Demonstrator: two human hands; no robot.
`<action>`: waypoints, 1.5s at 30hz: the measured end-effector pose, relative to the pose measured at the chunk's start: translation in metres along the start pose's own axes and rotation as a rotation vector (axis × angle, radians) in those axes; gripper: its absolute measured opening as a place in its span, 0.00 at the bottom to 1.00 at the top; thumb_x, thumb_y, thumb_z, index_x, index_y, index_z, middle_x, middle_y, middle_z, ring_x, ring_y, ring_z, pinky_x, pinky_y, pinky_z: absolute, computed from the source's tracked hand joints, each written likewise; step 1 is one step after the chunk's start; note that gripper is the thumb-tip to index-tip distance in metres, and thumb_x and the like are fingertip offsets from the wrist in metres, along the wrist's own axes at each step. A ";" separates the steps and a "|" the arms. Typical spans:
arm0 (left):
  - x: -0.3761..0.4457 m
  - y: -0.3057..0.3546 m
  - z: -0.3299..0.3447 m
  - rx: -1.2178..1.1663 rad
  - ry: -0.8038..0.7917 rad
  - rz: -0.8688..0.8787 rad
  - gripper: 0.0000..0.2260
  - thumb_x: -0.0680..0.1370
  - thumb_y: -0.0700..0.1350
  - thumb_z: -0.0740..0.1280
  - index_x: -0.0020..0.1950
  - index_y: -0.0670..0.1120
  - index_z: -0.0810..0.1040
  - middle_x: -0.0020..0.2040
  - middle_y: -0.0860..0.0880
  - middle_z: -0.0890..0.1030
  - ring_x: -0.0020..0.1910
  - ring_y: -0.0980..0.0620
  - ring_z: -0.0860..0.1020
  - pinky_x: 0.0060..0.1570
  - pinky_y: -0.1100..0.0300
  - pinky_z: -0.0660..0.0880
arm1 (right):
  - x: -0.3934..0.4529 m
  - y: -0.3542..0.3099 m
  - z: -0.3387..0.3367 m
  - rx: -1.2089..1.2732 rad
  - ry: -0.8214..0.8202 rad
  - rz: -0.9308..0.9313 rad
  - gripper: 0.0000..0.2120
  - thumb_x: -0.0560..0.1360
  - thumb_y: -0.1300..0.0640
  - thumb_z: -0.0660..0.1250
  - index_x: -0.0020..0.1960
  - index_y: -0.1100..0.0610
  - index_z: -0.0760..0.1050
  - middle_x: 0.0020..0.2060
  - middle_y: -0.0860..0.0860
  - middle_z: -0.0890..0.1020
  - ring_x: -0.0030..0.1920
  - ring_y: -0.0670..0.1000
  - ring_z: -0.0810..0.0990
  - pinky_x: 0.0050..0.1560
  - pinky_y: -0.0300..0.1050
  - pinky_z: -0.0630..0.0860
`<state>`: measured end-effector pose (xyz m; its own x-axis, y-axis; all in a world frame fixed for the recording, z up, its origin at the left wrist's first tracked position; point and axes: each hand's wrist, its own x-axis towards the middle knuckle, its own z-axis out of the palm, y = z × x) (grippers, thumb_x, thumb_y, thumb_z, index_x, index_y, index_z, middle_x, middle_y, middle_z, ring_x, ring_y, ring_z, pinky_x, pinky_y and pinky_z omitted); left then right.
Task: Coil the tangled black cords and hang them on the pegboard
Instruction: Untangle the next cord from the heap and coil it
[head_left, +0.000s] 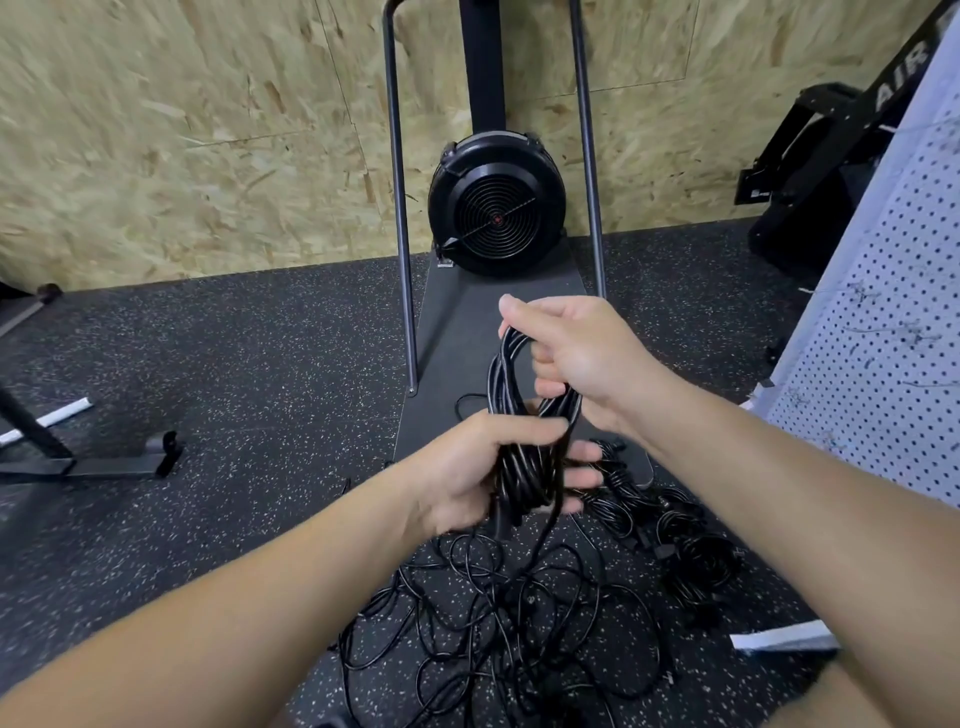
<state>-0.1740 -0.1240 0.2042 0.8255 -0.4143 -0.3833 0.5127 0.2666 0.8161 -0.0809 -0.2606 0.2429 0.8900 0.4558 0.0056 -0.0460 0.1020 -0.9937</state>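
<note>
A coiled bundle of black cord (519, 415) hangs between my hands at the centre of the view. My left hand (478, 467) grips the bundle's lower part, fingers wrapped round it. My right hand (576, 358) holds the top loop, fingers curled through it. One strand trails from the bundle down to a tangled heap of black cords (498, 618) on the floor. Several coiled cord bundles (675, 540) lie on the floor to the right. The white pegboard (893, 322) stands at the right edge.
A black fan-wheel exercise machine (496, 208) with two upright metal rails and a flat base stands ahead against the chipboard wall. A black metal frame foot (104, 462) lies at the left. Another black machine (821, 171) sits at the far right.
</note>
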 end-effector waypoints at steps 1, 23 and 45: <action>0.002 -0.002 0.004 0.019 0.085 0.054 0.09 0.82 0.40 0.73 0.63 0.42 0.84 0.62 0.35 0.86 0.58 0.38 0.86 0.71 0.34 0.77 | 0.001 0.000 0.000 0.000 0.018 0.003 0.16 0.84 0.47 0.74 0.46 0.59 0.83 0.30 0.49 0.57 0.29 0.50 0.54 0.29 0.43 0.58; 0.005 -0.018 0.011 0.626 0.079 0.265 0.14 0.89 0.44 0.66 0.45 0.41 0.77 0.37 0.43 0.77 0.38 0.44 0.78 0.50 0.43 0.83 | -0.005 -0.009 -0.025 0.015 0.111 0.235 0.23 0.83 0.39 0.72 0.47 0.61 0.86 0.30 0.48 0.61 0.26 0.48 0.58 0.29 0.44 0.62; 0.023 0.049 -0.034 -0.227 0.468 0.430 0.11 0.88 0.47 0.68 0.46 0.48 0.74 0.35 0.52 0.71 0.30 0.55 0.70 0.31 0.60 0.74 | -0.012 0.061 -0.017 -0.393 -0.583 0.359 0.26 0.79 0.72 0.69 0.75 0.55 0.76 0.68 0.49 0.85 0.71 0.48 0.82 0.77 0.48 0.74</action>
<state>-0.1215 -0.0909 0.2206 0.9563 0.1768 -0.2330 0.1100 0.5209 0.8465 -0.0866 -0.2754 0.1807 0.4644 0.8029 -0.3737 -0.0250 -0.4099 -0.9118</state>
